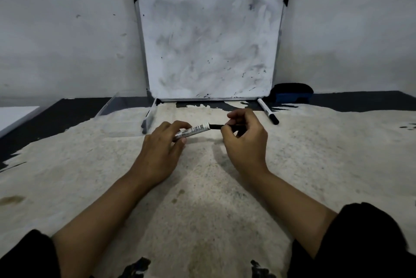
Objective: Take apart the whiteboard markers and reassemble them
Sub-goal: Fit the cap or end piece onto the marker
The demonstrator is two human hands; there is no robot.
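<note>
Left hand [162, 142]: fingers curl around the white marker barrel [192, 131], just above the counter [202, 199].
Right hand [245, 140]: fingers pinch the black cap [216, 126].
Second marker [267, 111]: lies near the whiteboard [209, 41].

wall [67, 30]: grey, scuffed | table [202, 210]: dark, worn pale | light: dim

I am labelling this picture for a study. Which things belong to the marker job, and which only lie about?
Belong to the job:
- marker, held by left hand and right hand
- second marker on the table

Only lying about:
- whiteboard
- eraser
- clear tray
</note>
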